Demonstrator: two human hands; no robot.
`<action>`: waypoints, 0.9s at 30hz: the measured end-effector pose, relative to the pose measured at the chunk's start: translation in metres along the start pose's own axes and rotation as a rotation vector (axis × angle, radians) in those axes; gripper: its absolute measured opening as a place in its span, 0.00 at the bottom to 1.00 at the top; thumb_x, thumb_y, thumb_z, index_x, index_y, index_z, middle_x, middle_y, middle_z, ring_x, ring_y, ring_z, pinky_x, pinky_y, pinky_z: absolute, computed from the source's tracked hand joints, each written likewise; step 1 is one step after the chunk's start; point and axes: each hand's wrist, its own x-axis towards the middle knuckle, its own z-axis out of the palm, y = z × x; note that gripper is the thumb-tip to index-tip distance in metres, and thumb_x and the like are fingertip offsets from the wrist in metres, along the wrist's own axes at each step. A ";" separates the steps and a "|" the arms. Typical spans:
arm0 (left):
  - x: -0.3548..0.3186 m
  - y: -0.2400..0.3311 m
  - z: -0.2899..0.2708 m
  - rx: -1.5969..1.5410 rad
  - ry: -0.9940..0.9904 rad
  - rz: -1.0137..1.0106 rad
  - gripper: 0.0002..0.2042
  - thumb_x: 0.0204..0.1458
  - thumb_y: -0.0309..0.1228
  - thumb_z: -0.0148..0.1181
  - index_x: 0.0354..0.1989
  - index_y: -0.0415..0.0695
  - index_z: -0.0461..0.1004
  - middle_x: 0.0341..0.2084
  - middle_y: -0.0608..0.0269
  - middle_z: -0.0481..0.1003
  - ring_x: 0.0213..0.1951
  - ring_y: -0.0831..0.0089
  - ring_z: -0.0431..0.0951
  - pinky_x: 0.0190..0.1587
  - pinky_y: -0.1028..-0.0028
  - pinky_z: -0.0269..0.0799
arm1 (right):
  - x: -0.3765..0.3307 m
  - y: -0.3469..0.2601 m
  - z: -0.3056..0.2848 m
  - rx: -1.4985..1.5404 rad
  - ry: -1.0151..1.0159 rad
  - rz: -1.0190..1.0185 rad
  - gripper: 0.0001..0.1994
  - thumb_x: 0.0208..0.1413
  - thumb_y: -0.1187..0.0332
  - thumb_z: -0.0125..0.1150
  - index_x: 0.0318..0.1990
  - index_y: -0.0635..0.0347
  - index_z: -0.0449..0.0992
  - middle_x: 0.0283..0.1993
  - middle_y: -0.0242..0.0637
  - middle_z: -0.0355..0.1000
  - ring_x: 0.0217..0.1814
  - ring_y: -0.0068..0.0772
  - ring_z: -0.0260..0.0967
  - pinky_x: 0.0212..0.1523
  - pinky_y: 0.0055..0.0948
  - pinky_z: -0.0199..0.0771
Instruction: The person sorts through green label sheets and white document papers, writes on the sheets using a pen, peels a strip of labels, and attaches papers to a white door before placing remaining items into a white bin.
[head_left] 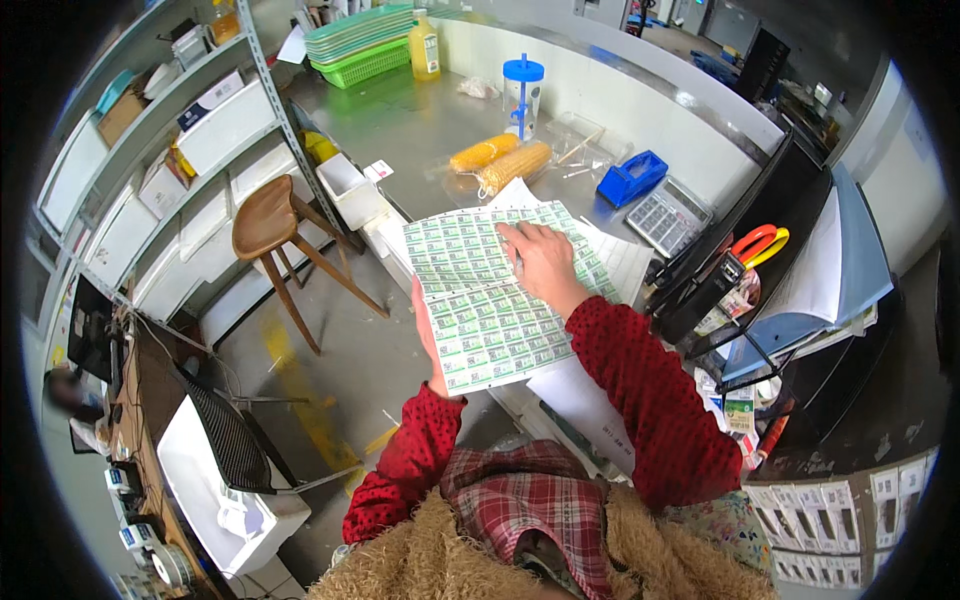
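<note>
A stack or fold of label sheets (pixel 500 335), white with rows of small green-edged labels and square codes, is held tilted in front of me. My left hand (pixel 428 335) grips it along the left edge, with most of the fingers hidden beneath the paper. Across the upper part lies my right hand (pixel 540 262), fingers stretched over the printed rows and touching the surface. A crease or bend crosses the paper near its middle. Behind it, loose white papers (pixel 625 262) rest on the table. Both forearms wear red sleeves with dark dots.
The metal table (pixel 385 125) carries corn cobs (pixel 515 165), a blue-lidded cup (pixel 523 95), a blue tape dispenser (pixel 632 178), a calculator (pixel 670 215) and green baskets (pixel 360 60). At right, a black rack holds orange-and-yellow-handled scissors (pixel 755 245). A wooden stool (pixel 275 225) stands left.
</note>
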 end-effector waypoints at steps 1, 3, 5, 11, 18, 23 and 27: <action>0.009 0.003 0.019 -0.094 0.012 -0.017 0.25 0.66 0.42 0.39 0.67 0.39 0.54 0.59 0.62 0.64 0.57 0.69 0.66 0.59 0.70 0.64 | -0.003 0.004 -0.003 -0.008 0.005 0.016 0.17 0.49 0.70 0.58 0.49 0.45 0.76 0.35 0.33 0.71 0.41 0.40 0.69 0.42 0.40 0.66; 0.012 0.018 0.058 -0.071 -0.010 0.006 0.28 0.66 0.42 0.37 0.70 0.41 0.46 0.65 0.60 0.56 0.62 0.68 0.62 0.63 0.68 0.61 | -0.007 0.011 -0.001 -0.019 0.011 0.044 0.18 0.48 0.72 0.58 0.49 0.44 0.76 0.35 0.33 0.71 0.41 0.40 0.70 0.42 0.39 0.66; 0.017 0.025 0.078 -0.183 0.046 -0.018 0.30 0.66 0.49 0.31 0.71 0.45 0.44 0.67 0.60 0.53 0.63 0.66 0.61 0.64 0.66 0.58 | -0.006 0.009 -0.001 -0.072 -0.011 -0.005 0.20 0.47 0.73 0.57 0.49 0.42 0.76 0.36 0.32 0.71 0.43 0.39 0.68 0.43 0.39 0.64; 0.041 0.016 0.045 -0.365 0.165 -0.086 0.43 0.56 0.67 0.34 0.71 0.46 0.45 0.67 0.61 0.53 0.64 0.63 0.59 0.65 0.62 0.56 | -0.007 0.012 -0.004 -0.028 -0.037 0.017 0.23 0.45 0.74 0.57 0.51 0.41 0.75 0.40 0.32 0.70 0.45 0.39 0.64 0.44 0.39 0.60; 0.034 0.017 0.064 -0.441 0.035 -0.206 0.44 0.51 0.71 0.39 0.67 0.47 0.58 0.60 0.60 0.63 0.61 0.62 0.63 0.64 0.60 0.57 | -0.003 0.007 -0.004 -0.127 -0.123 0.006 0.27 0.42 0.75 0.60 0.54 0.41 0.73 0.43 0.29 0.71 0.45 0.39 0.64 0.44 0.39 0.60; 0.050 0.009 0.058 -0.523 -0.005 -0.249 0.43 0.50 0.71 0.41 0.65 0.48 0.60 0.60 0.60 0.62 0.58 0.61 0.65 0.63 0.58 0.59 | -0.004 0.010 -0.007 -0.087 -0.116 0.028 0.27 0.44 0.75 0.59 0.56 0.41 0.72 0.45 0.31 0.71 0.46 0.40 0.64 0.46 0.40 0.59; 0.052 0.011 0.071 -0.409 -0.029 -0.315 0.44 0.51 0.71 0.40 0.68 0.49 0.56 0.60 0.58 0.62 0.56 0.60 0.67 0.57 0.56 0.66 | -0.003 0.012 -0.002 -0.036 -0.005 0.033 0.21 0.50 0.70 0.58 0.54 0.43 0.73 0.46 0.33 0.72 0.47 0.40 0.64 0.47 0.41 0.58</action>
